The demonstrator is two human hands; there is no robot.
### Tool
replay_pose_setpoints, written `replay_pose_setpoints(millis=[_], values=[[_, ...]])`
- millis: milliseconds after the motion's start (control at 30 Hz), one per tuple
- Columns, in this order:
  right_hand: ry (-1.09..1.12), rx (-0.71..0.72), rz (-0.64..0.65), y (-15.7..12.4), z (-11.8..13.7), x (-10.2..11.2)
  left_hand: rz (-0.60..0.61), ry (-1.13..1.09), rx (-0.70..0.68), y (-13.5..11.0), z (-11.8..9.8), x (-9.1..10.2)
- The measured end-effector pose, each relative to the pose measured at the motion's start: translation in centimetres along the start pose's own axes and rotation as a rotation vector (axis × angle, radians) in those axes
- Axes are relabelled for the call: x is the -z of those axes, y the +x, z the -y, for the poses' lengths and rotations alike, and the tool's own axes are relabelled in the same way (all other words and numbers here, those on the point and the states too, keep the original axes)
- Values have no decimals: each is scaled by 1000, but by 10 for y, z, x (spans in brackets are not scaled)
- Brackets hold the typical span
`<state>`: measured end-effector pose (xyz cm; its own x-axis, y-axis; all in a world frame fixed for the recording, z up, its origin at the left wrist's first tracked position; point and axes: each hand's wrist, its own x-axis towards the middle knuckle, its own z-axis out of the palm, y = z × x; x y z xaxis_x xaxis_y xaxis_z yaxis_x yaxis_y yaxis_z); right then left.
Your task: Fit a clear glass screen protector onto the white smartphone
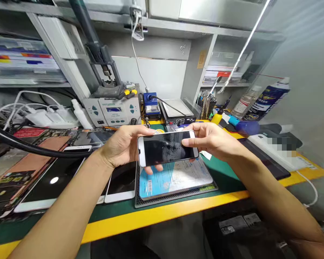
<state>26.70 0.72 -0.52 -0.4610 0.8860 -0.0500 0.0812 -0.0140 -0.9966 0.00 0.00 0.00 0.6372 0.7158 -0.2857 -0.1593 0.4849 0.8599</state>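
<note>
Well left of the grip lies one copper panel (43, 153), and nearer to it, two white-edged devices side by side: a large tablet (51, 185) and a smaller screen (124, 180). Beyond the grip, to its left, stands one grey station (115, 111). The left hand (125, 145) holds one end of a single phone (164, 149), fingers beneath. The phone is raised between both hands, dark screen up, above one book (153, 181) on one perforated pad (178, 197). Past the phone sit one blue stand (151, 102) and one hot plate (176, 108). The right hand (210, 140) clasps the other end, its one visible thumb on the glass. Beyond it, to the right, are one yellow bottle (217, 118), one clear bottle (244, 105) and one spray can (270, 98); one dark slab (266, 158) lies right of the grip.
</note>
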Motion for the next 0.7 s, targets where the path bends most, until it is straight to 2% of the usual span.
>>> replay_pose_setpoints(millis=[133,233,367,467,700], values=[[145,90,-207,6,4,1,-246,-23,-291,17,2,-6],[284,122,-308,9,0,-5,-308,-70,-438,25,12,-18],[394,128,-313,10,-10,-23,-321,10,-501,35,32,-35],[442,98,-278,7,-17,-35,-421,140,-534,39,42,-40],[425,128,-249,7,-21,-39,-511,158,-591,36,39,-35]])
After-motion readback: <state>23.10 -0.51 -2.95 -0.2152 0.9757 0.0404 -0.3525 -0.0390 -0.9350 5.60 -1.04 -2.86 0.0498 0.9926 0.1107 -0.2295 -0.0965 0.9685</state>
